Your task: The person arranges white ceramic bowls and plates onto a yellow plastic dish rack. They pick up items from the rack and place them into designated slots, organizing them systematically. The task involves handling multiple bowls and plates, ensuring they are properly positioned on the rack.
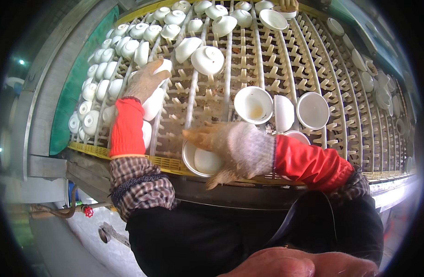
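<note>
My left hand (146, 79), in a dirty work glove, has its fingers curled around a white bowl (163, 65) on the pegged conveyor. More white bowls (153, 104) lie under and beside the left wrist. My right hand (238, 149), also gloved and blurred, is over a white bowl (187, 155) at the near edge. A smaller white bowl (206, 161) sits inside that one. The right thumb and fingers are spread wide. Just beyond this hand stand a bowl with brown residue (253, 105), a bowl on its side (284, 113) and an upright bowl (313, 110).
Rows of overturned bowls (128, 48) fill the conveyor's left side, beside a green curtain (90, 69). Another person's gloved hand (288, 5) is at a bowl on the far edge. Dishes (381, 90) cluster at right. A red valve handle (88, 211) is below left.
</note>
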Available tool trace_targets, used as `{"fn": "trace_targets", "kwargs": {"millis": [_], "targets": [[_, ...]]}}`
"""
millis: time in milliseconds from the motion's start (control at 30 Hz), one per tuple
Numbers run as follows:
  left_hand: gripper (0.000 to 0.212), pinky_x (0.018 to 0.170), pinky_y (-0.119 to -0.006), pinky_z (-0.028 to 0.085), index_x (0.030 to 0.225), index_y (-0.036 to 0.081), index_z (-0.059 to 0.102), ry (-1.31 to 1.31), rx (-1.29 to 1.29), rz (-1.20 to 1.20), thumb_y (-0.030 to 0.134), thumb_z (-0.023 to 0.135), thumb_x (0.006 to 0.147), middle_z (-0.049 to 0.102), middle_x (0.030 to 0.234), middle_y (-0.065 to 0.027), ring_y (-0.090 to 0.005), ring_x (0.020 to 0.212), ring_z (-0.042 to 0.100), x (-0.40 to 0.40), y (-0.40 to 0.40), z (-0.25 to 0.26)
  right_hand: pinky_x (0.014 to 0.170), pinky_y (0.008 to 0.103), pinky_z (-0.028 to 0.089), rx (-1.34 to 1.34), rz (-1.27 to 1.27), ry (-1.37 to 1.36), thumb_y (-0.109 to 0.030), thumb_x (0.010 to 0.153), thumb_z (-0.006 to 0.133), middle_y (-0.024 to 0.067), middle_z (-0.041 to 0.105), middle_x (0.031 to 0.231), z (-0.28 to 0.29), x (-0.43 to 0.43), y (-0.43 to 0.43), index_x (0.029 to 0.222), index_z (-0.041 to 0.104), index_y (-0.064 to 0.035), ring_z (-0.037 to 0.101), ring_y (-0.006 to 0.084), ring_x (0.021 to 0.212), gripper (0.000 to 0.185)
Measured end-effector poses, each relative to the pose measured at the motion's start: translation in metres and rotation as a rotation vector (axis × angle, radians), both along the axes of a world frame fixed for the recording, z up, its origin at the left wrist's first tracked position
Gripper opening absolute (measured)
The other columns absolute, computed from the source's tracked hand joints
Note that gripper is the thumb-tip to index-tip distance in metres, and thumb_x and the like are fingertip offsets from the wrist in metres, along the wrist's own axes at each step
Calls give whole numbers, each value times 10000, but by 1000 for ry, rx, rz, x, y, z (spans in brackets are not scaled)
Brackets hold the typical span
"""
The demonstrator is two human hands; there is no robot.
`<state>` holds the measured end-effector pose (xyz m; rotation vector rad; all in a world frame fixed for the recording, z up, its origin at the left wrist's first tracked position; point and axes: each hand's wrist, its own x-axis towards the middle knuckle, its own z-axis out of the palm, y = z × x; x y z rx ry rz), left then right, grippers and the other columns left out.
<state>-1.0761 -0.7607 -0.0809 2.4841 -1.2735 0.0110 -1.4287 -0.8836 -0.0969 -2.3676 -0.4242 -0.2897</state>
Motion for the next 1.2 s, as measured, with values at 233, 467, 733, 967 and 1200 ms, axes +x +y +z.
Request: {"fn": "trace_targets", "kwargs": {"millis": [233,467,733,967,1200], "targets": [[625,1228,-557,403,1481,85,673,-517,258,101,538,596,1056,705,1477,-207,-410,1399,636,12,-15,20,1223,498,526,-500,-400,-160,-462,971,847,266,736,1401,-7,-4,-59,1583,538,81,683,425,1378,875],[679,1242,-539,387,1418,160,749,-291,356,309,646,391,1109,736,1451,-214,-391,1410,653,82,-83,-13,1133,536,545,-489,-411,-13,-374,991,796,208,781,1032,-20,-13,-82,1391,621,53,752,427,1049,610],[660,1118,-383,496,1339,54,825,238,-192,175,594,609,1028,806,1343,-176,-298,1214,724,48,-45,-19,1021,519,577,-326,-546,55,-275,908,879,172,761,972,-26,-26,-78,1304,793,-78,757,378,985,450],[586,1109,-360,499,1363,30,803,299,-172,240,500,661,1043,809,1286,-143,-250,1201,713,16,14,27,768,496,627,1,-474,44,-362,960,842,192,774,931,-14,-41,-77,1266,842,-116,772,385,802,392],[673,1210,-402,497,1517,52,694,268,183,-142,493,754,1011,715,1519,-205,-336,1409,674,-151,57,71,961,413,702,-36,-448,9,-395,1184,584,194,838,1138,29,-57,-113,1335,780,-46,839,279,1082,428]]}}
